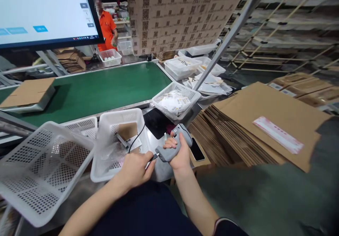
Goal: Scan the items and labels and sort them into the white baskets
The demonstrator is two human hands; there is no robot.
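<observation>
My right hand is wrapped round a grey handheld barcode scanner, its head tilted up and its handle end turned toward my left hand. My left hand pinches the plug of a black cable right at the bottom of the handle. The plug's metal tip meets the handle end; how deep it sits I cannot tell. Back over a white basket runs the cable. That basket holds clear plastic wrap and a piece of cardboard. A phone lies just right of the scanner.
An empty white basket leans at the left. Ahead runs a green conveyor belt bearing a cardboard-topped tray. A basket of labels stands beyond my hands, flat cartons at right. Above left hangs a monitor; a person stands behind.
</observation>
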